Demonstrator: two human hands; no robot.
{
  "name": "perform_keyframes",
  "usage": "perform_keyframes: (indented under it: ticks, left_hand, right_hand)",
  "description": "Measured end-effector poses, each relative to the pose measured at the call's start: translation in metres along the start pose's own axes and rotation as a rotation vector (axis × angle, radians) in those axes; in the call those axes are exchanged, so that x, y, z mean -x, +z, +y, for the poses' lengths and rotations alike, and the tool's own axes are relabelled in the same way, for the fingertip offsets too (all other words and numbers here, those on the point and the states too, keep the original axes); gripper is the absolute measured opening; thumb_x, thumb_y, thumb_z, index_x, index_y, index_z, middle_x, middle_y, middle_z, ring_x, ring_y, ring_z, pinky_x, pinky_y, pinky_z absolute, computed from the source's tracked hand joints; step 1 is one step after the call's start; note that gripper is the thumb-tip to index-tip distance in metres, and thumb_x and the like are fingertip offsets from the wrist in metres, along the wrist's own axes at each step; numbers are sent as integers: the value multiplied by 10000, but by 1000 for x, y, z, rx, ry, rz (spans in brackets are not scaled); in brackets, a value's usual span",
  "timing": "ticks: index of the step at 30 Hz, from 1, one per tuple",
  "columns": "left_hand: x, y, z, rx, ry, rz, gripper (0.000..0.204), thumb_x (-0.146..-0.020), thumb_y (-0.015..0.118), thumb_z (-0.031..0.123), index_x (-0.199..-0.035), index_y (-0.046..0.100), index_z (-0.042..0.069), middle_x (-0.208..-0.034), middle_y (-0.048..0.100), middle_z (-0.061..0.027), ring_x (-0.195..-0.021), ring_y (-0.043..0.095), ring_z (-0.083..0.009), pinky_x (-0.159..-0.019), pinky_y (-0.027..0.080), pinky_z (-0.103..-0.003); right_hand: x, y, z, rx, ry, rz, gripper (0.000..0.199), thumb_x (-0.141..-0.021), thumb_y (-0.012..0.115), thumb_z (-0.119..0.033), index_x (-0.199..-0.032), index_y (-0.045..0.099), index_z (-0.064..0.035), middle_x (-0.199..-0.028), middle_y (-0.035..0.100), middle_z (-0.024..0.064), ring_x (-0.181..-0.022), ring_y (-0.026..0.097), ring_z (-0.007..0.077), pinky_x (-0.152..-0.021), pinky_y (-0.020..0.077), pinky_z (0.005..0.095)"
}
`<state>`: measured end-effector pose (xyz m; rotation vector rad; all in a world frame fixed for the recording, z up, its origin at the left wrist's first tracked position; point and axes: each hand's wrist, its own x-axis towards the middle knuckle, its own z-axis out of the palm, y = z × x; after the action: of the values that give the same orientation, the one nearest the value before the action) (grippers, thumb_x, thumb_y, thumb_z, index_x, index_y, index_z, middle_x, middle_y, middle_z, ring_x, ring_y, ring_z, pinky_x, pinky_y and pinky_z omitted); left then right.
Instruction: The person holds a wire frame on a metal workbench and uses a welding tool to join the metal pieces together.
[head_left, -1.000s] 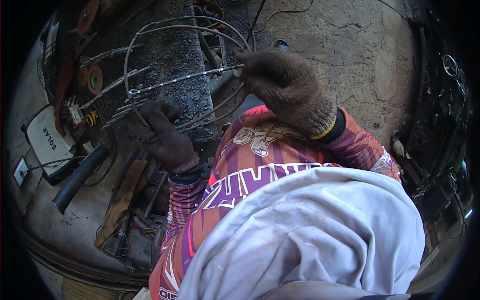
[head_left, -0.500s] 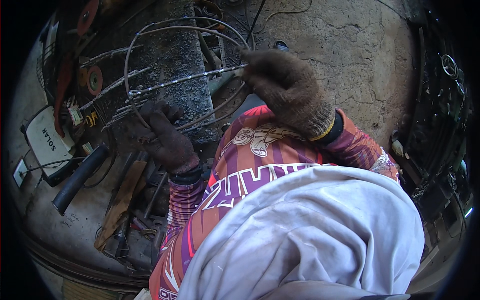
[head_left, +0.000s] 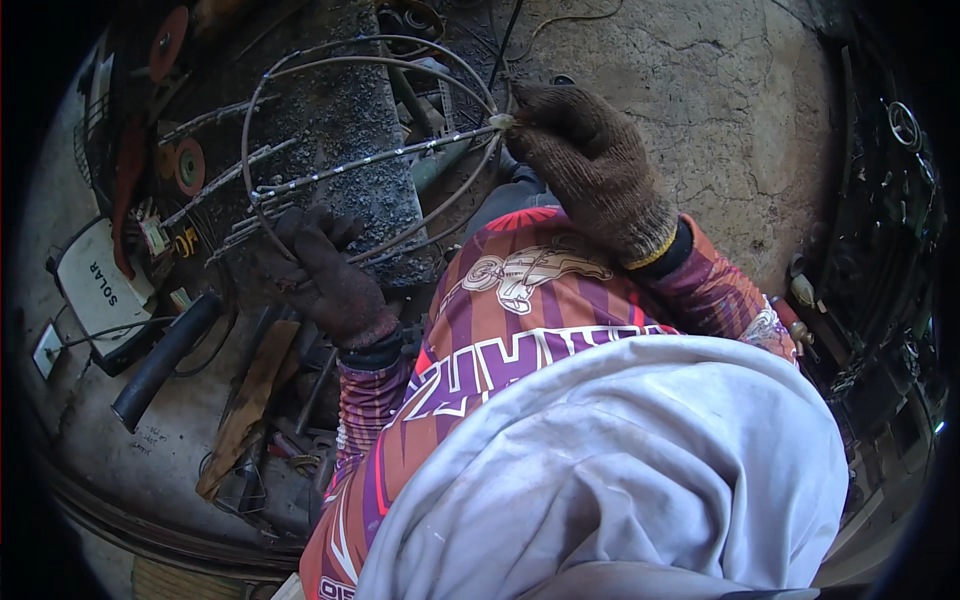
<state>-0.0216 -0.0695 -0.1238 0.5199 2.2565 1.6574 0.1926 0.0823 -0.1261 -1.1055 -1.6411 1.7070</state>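
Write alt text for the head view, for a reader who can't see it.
Two gloved hands work on a round metal frame with a crossbar: the left hand grips its near-left side, while the right hand is at the crossbar's right end. Below are a patterned shirt and pale grey cloth.

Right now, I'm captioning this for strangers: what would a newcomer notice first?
A pale grey, wrinkled cloth fills the lower middle. Above it, the brown-gloved left hand and brown-gloved right hand hold a round, thin metal-rod frame at upper left. Far left lies a boxy white case.
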Motion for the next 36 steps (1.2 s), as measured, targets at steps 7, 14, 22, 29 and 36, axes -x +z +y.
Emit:
perform_keyframes:
  ticks: [7, 14, 22, 29, 36]
  left_hand:
    - [-4, -4, -13, -11, 0, 28, 344, -1049, 538, 233, -1275, 565, -26, -1050, 682, -137, -854, 696, -186, -732, 599, -300]
    - [-2, 0, -11, 3, 15, 63, 377, -1041, 540, 238, -1302, 555, -33, -1068, 686, -142, -853, 691, -187, -742, 599, -298]
    - [1, 6, 0, -19, 10, 59, 375, -1032, 538, 229, -1299, 554, -35, -1070, 683, -150, -856, 686, -193, -742, 593, -304]
    - [0, 1, -2, -43, 0, 33, 378, -1036, 544, 253, -1291, 562, -27, -1077, 683, -140, -859, 687, -189, -746, 587, -302]
    - [-1, 1, -2, -12, 6, 17, 355, -1033, 543, 231, -1278, 573, -25, -1074, 683, -140, -864, 687, -186, -748, 588, -296]
  right_hand:
    - [-6, 11, 9, -196, 35, -12, 207, -926, 733, -149, -1078, 708, -11, -999, 716, 117, -894, 706, 169, -796, 576, 310]
    - [-7, 11, 0, -55, 19, -22, 205, -902, 742, -147, -1074, 723, -36, -987, 719, 131, -896, 716, 202, -796, 580, 344]
    - [0, 9, 8, -235, -31, -127, 233, -918, 712, -120, -1128, 687, -23, -1014, 719, 131, -921, 714, 200, -807, 586, 336]
    - [-4, 10, 6, -168, 39, -64, 213, -925, 714, -142, -1106, 688, -35, -1002, 707, 115, -919, 711, 202, -819, 577, 333]
    - [-7, 7, 9, -70, -84, -103, 229, -925, 722, -149, -1119, 688, -32, -1038, 704, 122, -944, 712, 217, -839, 582, 344]
